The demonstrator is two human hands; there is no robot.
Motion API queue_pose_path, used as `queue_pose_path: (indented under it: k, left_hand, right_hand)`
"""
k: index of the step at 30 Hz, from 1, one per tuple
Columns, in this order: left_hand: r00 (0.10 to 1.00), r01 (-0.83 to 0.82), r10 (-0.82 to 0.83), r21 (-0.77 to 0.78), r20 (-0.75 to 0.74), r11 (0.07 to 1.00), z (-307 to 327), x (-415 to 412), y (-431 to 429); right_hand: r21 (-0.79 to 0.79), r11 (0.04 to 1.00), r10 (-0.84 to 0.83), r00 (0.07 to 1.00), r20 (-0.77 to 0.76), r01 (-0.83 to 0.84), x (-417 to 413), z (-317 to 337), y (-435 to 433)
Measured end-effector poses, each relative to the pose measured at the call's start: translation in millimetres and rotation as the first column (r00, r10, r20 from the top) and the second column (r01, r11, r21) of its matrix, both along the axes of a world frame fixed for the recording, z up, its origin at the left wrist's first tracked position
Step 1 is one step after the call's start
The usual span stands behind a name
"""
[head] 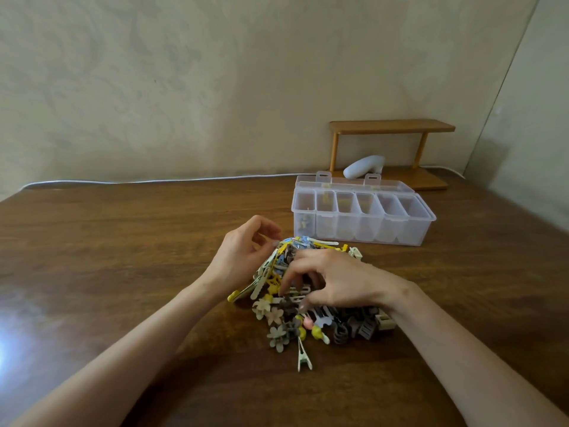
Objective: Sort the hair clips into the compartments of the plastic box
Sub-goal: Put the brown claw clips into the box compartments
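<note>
A heap of hair clips [308,306] lies mid-table: long cream and yellow snap clips on its left, flower claws and brown claws at the front, one cream clip [303,357] apart at the near side. My left hand [243,254] is at the heap's upper left, thumb and curled fingers pinching a clip at the top edge. My right hand [335,282] arches over the heap, fingertips pinching a white clip in it. The clear plastic box [363,232] stands behind on the right, lid open backwards. A few beige clips lie in its leftmost compartment [304,223].
A small wooden shelf [391,127] stands against the wall behind the box, with a white rounded object [363,167] under it. A white cable [154,181] runs along the table's far edge. The brown wooden table [123,241] spreads left of the heap.
</note>
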State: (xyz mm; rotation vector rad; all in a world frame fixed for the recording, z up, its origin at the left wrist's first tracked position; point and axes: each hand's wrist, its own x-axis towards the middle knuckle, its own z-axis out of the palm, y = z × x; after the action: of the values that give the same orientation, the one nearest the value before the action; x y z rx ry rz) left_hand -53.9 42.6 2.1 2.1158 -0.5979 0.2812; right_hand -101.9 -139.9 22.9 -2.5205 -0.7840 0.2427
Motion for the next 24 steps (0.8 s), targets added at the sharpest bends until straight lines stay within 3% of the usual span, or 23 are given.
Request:
queue_pose_path:
  k: [15, 18, 21, 24]
  left_hand:
    - [0.989, 0.120, -0.122, -0.034, -0.086, 0.992, 8.2, -8.9, -1.1]
    - [0.972, 0.161, -0.172, -0.081, -0.161, 0.984, 10.6, -9.9, -1.4]
    - [0.924, 0.200, -0.255, -0.206, -0.285, 0.958, 14.3, -9.9, -0.1]
    - [0.898, 0.203, -0.296, -0.291, -0.325, 0.935, 15.2, -10.1, -0.4]
  right_hand:
    - [0.038, 0.998, 0.041, 0.997, 0.068, -0.043, 4.0, -11.5, 4.8]
    - [0.157, 0.987, -0.032, 0.993, 0.110, 0.015, 6.4, -9.0, -1.3]
    - [0.365, 0.921, -0.187, 0.976, 0.109, 0.136, 8.9, -6.5, -9.9]
    - [0.461, 0.866, -0.262, 0.961, 0.093, 0.192, 11.6, -8.4, -14.8]
